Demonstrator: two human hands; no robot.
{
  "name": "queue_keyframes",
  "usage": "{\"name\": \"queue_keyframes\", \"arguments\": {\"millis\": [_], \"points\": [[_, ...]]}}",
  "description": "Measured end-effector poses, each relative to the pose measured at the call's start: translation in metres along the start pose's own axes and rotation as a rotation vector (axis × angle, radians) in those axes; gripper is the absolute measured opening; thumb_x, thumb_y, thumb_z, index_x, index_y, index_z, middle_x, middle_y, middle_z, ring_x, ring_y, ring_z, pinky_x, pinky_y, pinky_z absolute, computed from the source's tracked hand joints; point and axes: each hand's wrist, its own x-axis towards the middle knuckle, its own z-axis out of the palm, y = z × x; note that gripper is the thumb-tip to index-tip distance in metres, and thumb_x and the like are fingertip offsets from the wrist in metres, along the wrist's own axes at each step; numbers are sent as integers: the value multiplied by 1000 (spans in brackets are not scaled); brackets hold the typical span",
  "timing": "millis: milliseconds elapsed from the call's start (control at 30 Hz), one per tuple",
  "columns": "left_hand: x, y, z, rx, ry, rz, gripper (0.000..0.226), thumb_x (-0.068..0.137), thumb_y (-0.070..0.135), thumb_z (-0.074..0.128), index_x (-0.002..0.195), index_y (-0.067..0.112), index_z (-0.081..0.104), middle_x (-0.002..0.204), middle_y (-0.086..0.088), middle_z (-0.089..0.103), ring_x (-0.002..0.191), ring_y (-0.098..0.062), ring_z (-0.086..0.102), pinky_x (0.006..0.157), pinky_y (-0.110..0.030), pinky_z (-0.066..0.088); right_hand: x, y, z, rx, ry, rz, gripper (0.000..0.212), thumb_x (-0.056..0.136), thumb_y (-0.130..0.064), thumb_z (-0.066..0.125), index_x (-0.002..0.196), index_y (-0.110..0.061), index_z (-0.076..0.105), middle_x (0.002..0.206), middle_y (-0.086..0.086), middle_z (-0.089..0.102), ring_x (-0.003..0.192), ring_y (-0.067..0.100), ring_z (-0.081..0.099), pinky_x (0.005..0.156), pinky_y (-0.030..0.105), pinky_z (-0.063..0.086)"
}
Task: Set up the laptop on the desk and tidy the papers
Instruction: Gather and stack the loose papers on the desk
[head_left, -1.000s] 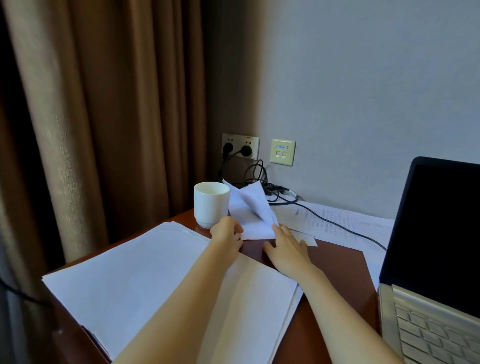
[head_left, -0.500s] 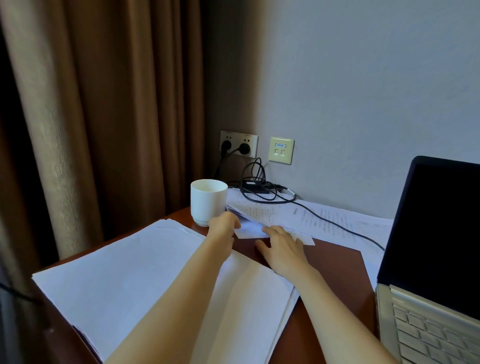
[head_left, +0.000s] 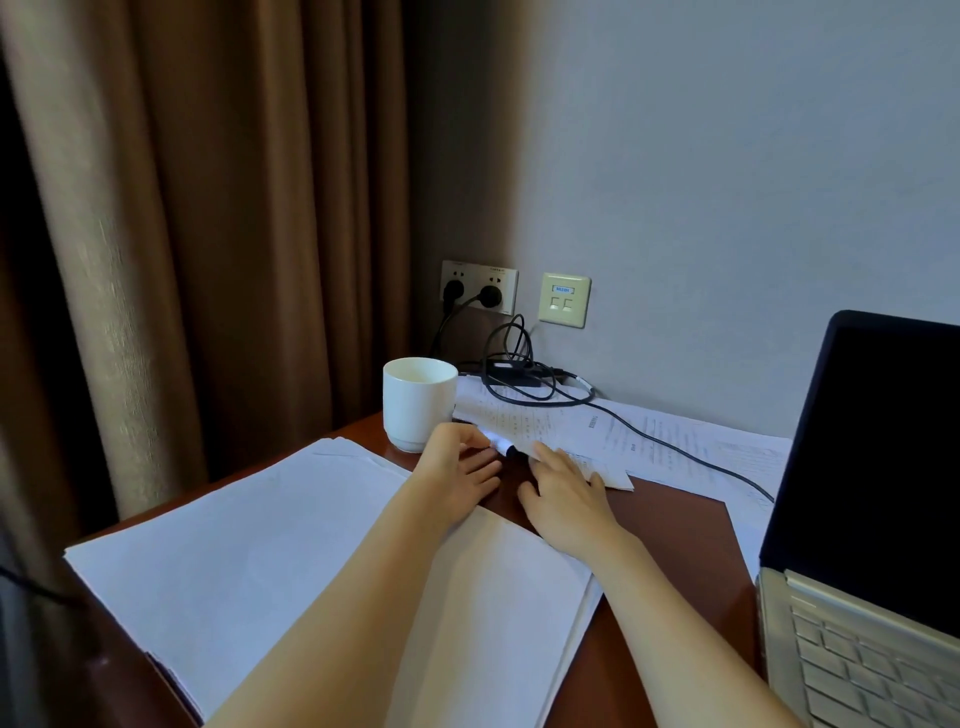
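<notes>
Lying nearest on the reddish-brown desk, a thick stack of blank white papers fills the left side, its edges slightly fanned and one corner hanging past the desk's near edge. At the right the laptop stands open, with silver keyboard and a dark, unlit screen. Both bare forearms reach forward over the stack. The left hand has its lower fingers stretched out on the wood while its upper finger and thumb meet the curled corner of the printed sheets; whether they pinch it I cannot tell. The right hand lies flat, fingers straight, tips resting on the same sheets' near edge. Between the hands a small dark-tipped thing shows, too blurred to name. The printed sheets spread rightward along the back toward the laptop, covered in fine text. A white mug stands upright just beyond the left hand, touching the sheets' corner. A black cable runs across the sheets from a coiled bundle below the wall sockets, beside a brown curtain.
</notes>
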Motion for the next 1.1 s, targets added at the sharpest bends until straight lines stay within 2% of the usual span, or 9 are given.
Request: {"name": "queue_keyframes", "arguments": {"millis": [67, 133, 300, 533, 633, 767, 867, 967, 1100], "points": [[3, -1, -1, 12, 1, 5, 28, 86, 0, 44, 114, 1, 49, 104, -15, 54, 127, -34, 43, 105, -41, 35, -1, 0, -1, 19, 11, 18, 47, 100, -22, 29, 146, -13, 27, 158, -8, 7, 146, 11, 4, 117, 50, 3], [6, -1, -1, 15, -1, 24, 41, 85, 2, 46, 126, 1, 45, 94, -11, 53, 122, -34, 46, 100, -40, 38, -2, 1, 0, 31, 96, 14, 44, 100, -19, 30, 144, -13, 32, 156, -9, 14, 143, 7, 15, 117, 49, 8], [4, -1, -1, 20, -17, 26, 46, 86, 4, 46, 132, 3, 41, 97, -10, 55, 123, -32, 46, 100, -41, 38, 0, 4, -2, 67, 354, 1, 38, 100, -9, 31, 134, -11, 49, 143, -4, 43, 123, 19, 49, 105, 34, 32], [5, -1, 1, 48, -36, 34, 33, 88, 7, 46, 121, 8, 46, 115, -11, 54, 126, -31, 47, 103, -41, 36, -5, 2, -22, 242, 609, 99, 30, 94, -2, 47, 115, -9, 67, 115, 10, 68, 105, 26, 61, 85, 25, 41], [1, -2, 2, 65, -42, 43, 26, 89, 7, 46, 114, 7, 50, 116, -11, 53, 127, -31, 46, 101, -39, 36, -4, -1, -25, 316, 609, 153, 28, 93, -3, 49, 116, -9, 65, 113, 10, 67, 106, 27, 60, 82, 26, 39], [0, -4, 1, 62, -49, 35, 12, 90, 4, 43, 87, 8, 54, 117, -13, 54, 119, -30, 49, 98, -37, 38, 0, -4, -28, 373, 536, 251, 36, 92, -7, 52, 124, -9, 37, 116, 10, 63, 104, 31, 59, 72, 27, 37], [3, -5, 0, 56, -63, 42, 16, 90, 2, 43, 103, 4, 50, 112, -11, 56, 109, -26, 50, 96, -35, 39, 7, -6, -28, 259, 346, 302, 39, 93, -19, 54, 131, -13, 44, 120, 13, 62, 109, 32, 58, 82, 32, 44], [5, -5, -1, 48, -58, 45, 26, 90, 2, 43, 114, 10, 47, 106, -10, 58, 109, -26, 51, 96, -35, 39, 14, -8, -30, 234, 352, 348, 24, 97, -23, 46, 102, -7, 63, 104, 17, 63, 97, 34, 57, 73, 30, 40], [5, -6, 1, 47, -56, 43, 30, 90, 1, 42, 118, 9, 49, 99, -8, 58, 109, -26, 50, 97, -34, 38, 19, -9, -48, 323, 510, 330, 44, 97, -17, 45, 56, -18, 29, 76, 12, 45, 74, 27, 37, 64, 29, 26]]}}
